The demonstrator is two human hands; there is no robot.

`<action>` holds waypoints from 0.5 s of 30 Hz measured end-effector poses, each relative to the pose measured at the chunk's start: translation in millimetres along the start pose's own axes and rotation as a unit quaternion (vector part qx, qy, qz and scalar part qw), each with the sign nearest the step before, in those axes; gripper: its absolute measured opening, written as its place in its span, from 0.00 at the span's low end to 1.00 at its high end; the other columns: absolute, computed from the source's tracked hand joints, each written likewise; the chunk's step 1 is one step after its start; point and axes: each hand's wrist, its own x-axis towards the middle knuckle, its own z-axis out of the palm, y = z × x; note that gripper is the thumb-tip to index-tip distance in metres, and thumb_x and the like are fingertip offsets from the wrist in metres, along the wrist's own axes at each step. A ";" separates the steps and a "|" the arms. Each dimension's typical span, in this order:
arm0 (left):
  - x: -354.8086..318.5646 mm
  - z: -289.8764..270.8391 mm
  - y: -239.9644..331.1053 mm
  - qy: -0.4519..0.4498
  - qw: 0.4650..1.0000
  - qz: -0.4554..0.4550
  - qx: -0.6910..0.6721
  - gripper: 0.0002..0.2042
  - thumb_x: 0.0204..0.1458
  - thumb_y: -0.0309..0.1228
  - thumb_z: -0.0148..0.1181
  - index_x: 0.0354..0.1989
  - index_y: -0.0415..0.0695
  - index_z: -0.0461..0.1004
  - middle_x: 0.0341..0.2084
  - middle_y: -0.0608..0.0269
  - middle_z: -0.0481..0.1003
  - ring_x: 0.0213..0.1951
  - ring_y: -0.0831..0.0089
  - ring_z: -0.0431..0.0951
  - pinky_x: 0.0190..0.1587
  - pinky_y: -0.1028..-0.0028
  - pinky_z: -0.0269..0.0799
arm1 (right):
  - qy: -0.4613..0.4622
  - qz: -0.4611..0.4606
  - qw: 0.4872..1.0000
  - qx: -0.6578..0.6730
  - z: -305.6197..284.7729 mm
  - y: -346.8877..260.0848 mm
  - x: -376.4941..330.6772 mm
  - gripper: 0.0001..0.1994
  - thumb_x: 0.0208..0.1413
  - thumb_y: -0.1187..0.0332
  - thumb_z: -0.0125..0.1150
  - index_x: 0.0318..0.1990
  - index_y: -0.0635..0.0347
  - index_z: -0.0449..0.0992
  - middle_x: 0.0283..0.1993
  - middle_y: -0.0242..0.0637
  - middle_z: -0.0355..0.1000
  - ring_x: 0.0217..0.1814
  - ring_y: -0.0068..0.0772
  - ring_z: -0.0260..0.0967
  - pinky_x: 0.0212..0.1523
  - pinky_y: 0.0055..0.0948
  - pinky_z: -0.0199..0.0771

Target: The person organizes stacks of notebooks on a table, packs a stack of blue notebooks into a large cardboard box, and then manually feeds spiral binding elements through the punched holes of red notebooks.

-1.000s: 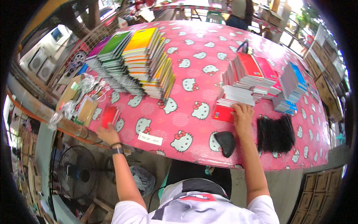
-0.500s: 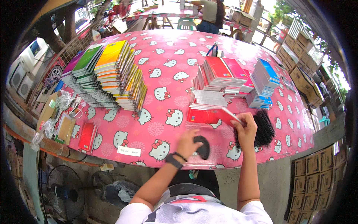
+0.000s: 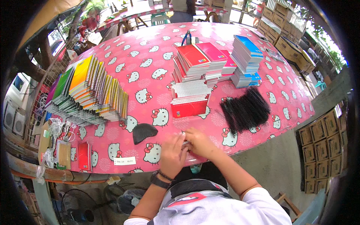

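My left hand and my right hand meet at the table's near edge. Their fingers are closed together around a small pale thing, mostly hidden, whose kind I cannot make out. A black half-round piece lies flat on the table, left of and beyond my left hand. Straight ahead of the hands stands a stack of red notebooks, its front showing a red cover and white page edges. To the right of it lies a heap of black spiral binding coils, apart from both hands.
Spiral-bound notebooks in yellow, green and purple stand stacked at left. Beyond are red and pink notebooks, blue notebooks and pliers. A small red notebook and a white label lie near the front edge.
My right hand has moved left and nearer, away from the red stack, to meet my left hand. The black half-round piece now lies farther left, free of my left hand. The view has shifted.
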 end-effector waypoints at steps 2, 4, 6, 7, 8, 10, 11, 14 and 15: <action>-8.6 9.6 -11.3 -0.020 0.999 0.022 0.020 0.15 0.40 0.24 0.58 0.40 0.45 0.74 0.38 0.61 0.74 0.39 0.64 0.73 0.43 0.67 0.63 | -0.043 0.065 0.991 0.105 -29.1 10.4 -6.1 0.13 0.41 0.71 0.61 0.37 0.64 0.73 0.37 0.46 0.69 0.41 0.49 0.66 0.41 0.39 0.67; -11.0 13.1 -19.1 -0.021 0.998 0.044 0.033 0.14 0.40 0.23 0.57 0.39 0.46 0.75 0.34 0.65 0.75 0.35 0.69 0.74 0.38 0.69 0.62 | -0.013 0.144 0.982 0.124 -56.0 35.9 -12.8 0.13 0.43 0.70 0.62 0.37 0.65 0.73 0.37 0.48 0.70 0.41 0.49 0.66 0.42 0.38 0.68; -0.4 15.3 -18.5 0.000 0.997 0.068 0.033 0.14 0.40 0.22 0.56 0.37 0.47 0.76 0.31 0.68 0.75 0.32 0.72 0.74 0.35 0.71 0.61 | 0.157 0.188 0.962 -0.116 -65.6 78.2 -29.0 0.13 0.43 0.70 0.63 0.37 0.63 0.73 0.37 0.46 0.70 0.42 0.47 0.65 0.43 0.37 0.67; 1.3 15.8 -19.5 0.000 0.997 0.072 0.037 0.14 0.39 0.23 0.57 0.37 0.47 0.76 0.31 0.68 0.75 0.32 0.72 0.74 0.35 0.71 0.61 | 0.178 0.181 0.935 -0.250 -72.3 84.6 -27.9 0.14 0.42 0.70 0.63 0.39 0.60 0.74 0.36 0.43 0.71 0.43 0.45 0.64 0.43 0.38 0.66; 2.4 17.1 -20.6 0.000 0.996 0.076 0.040 0.14 0.39 0.23 0.57 0.37 0.48 0.77 0.31 0.68 0.75 0.32 0.72 0.74 0.35 0.71 0.61 | 0.153 0.206 0.922 -0.290 -73.7 90.2 -29.1 0.14 0.42 0.70 0.62 0.39 0.58 0.74 0.38 0.41 0.70 0.44 0.45 0.62 0.43 0.38 0.65; 5.1 16.5 -21.8 -0.004 0.996 0.080 0.044 0.13 0.39 0.23 0.57 0.37 0.48 0.77 0.31 0.68 0.75 0.32 0.71 0.74 0.36 0.71 0.61 | 0.076 0.185 0.926 -0.321 -71.1 98.4 -26.7 0.12 0.44 0.71 0.59 0.39 0.57 0.74 0.38 0.42 0.70 0.44 0.46 0.62 0.42 0.38 0.65; 6.6 14.7 -22.1 -0.009 0.996 0.080 0.044 0.13 0.39 0.23 0.57 0.36 0.48 0.77 0.31 0.68 0.75 0.32 0.72 0.73 0.36 0.71 0.61 | 0.078 0.182 0.933 -0.301 -71.2 98.1 -27.3 0.12 0.45 0.72 0.58 0.40 0.57 0.74 0.38 0.42 0.70 0.43 0.46 0.62 0.42 0.38 0.65; 5.1 6.4 -20.9 -0.003 0.996 0.089 0.028 0.13 0.39 0.23 0.57 0.36 0.49 0.78 0.30 0.68 0.75 0.31 0.71 0.73 0.36 0.71 0.61 | 0.100 0.159 0.960 -0.207 -74.5 90.1 -28.9 0.13 0.47 0.73 0.56 0.43 0.59 0.73 0.36 0.44 0.69 0.43 0.47 0.64 0.42 0.38 0.65; 4.2 2.7 -19.9 0.003 0.995 0.094 0.020 0.13 0.39 0.23 0.57 0.36 0.49 0.78 0.30 0.68 0.75 0.31 0.71 0.73 0.35 0.70 0.61 | 0.121 0.145 0.970 -0.155 -76.5 85.4 -29.3 0.14 0.47 0.73 0.55 0.44 0.59 0.73 0.35 0.45 0.69 0.42 0.47 0.64 0.42 0.38 0.65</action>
